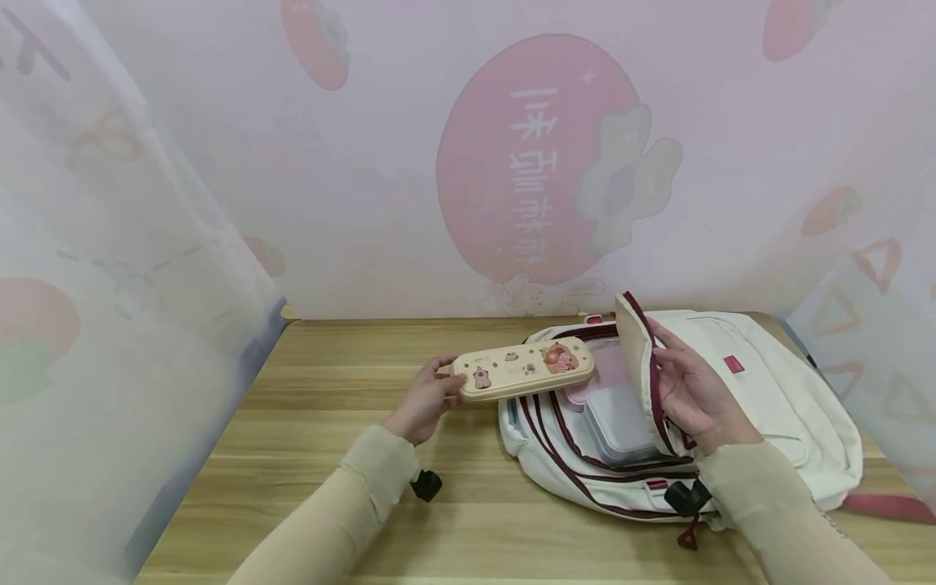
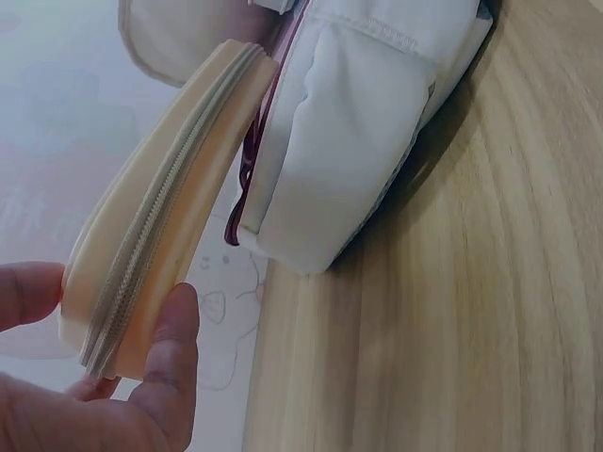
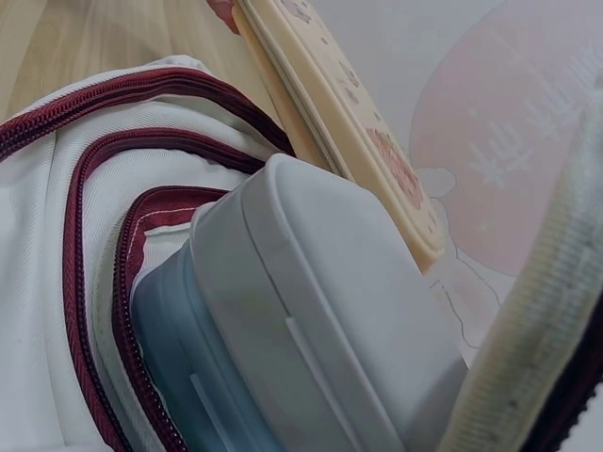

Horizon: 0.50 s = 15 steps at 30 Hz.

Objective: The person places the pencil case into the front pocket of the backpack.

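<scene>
My left hand (image 1: 430,400) grips one end of a cream zippered pencil case (image 1: 522,370) printed with small cartoon figures. In the left wrist view, the thumb and fingers pinch the near end of the pencil case (image 2: 155,217), its zipper closed. The case's far end reaches over the open front pocket of a white backpack (image 1: 753,366) with dark red zippers. My right hand (image 1: 695,390) holds up the pocket flap (image 1: 642,366). Inside the pocket lie a grey-lidded plastic box (image 1: 621,418) and a pink item (image 1: 603,370), partly hidden behind the flap and pencil case.
The backpack lies on its back on a wooden table (image 1: 329,390). A red strap (image 1: 888,507) extends from it at the right. Behind and beside the table hang printed curtains (image 1: 366,203). A red zipper pull (image 1: 687,536) dangles near my right wrist.
</scene>
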Available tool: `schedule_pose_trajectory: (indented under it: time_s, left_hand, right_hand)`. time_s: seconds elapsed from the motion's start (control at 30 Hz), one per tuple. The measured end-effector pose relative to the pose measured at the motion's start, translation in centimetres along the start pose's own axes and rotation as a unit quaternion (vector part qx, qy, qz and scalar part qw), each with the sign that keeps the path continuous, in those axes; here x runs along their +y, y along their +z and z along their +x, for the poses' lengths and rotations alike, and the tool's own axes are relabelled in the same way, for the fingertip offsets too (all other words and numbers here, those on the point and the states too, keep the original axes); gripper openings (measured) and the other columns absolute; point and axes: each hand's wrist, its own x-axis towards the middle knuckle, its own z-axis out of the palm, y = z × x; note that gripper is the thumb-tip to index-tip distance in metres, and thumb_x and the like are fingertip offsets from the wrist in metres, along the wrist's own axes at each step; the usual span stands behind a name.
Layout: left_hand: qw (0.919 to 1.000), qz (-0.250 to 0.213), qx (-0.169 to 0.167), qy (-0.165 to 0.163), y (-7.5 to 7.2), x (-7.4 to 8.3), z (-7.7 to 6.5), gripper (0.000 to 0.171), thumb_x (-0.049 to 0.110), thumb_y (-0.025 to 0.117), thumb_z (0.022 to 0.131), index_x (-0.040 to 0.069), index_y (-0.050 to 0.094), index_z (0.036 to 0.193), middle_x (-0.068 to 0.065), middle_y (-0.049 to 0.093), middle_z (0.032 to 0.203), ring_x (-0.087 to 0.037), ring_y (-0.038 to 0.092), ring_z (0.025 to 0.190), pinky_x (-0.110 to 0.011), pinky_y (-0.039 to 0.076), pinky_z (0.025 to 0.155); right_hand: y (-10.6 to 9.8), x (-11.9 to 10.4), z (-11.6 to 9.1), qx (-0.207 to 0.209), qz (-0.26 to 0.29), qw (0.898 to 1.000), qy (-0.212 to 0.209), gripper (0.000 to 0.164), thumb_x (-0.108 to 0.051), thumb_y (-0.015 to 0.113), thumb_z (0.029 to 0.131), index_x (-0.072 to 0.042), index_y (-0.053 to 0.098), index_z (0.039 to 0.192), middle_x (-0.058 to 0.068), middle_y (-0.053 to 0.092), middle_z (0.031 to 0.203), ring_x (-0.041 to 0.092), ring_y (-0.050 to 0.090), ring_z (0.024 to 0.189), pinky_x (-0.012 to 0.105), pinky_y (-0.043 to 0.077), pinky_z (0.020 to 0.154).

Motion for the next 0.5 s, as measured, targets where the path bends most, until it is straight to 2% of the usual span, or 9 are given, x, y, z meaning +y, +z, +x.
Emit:
schedule_pose_trajectory:
  time_s: [0.23,0.5]
  left_hand:
    - [1.0,0.002,-0.006,-0.006,0.5,-0.2,0.1,0.048,0.004,0.055,0.106,-0.001,0.039,0.15,-0.019,0.052,0.122,-0.019,0.057,0.09,-0.035,0.054,0.085]
    - [0.9998,-0.004,-0.017,-0.004,1.3,-0.2,0.2,0.048,0.003,0.055,0.105,-0.001,0.039,0.15,-0.019,0.052,0.12,-0.019,0.059,0.088,-0.043,0.055,0.092]
  right_hand:
    - [0.1,0.0,0.0,0.001,-0.003,1.0,0.002,0.047,0.008,0.028,0.108,-0.004,0.06,0.139,0.015,0.062,0.136,0.025,0.064,0.12,0.034,0.054,0.099]
    - [0.2,-0.1,0.1,-0.002,0.003,1.0,0.009,0.047,0.009,0.028,0.108,-0.003,0.06,0.139,0.016,0.062,0.135,0.026,0.065,0.119,0.035,0.054,0.099]
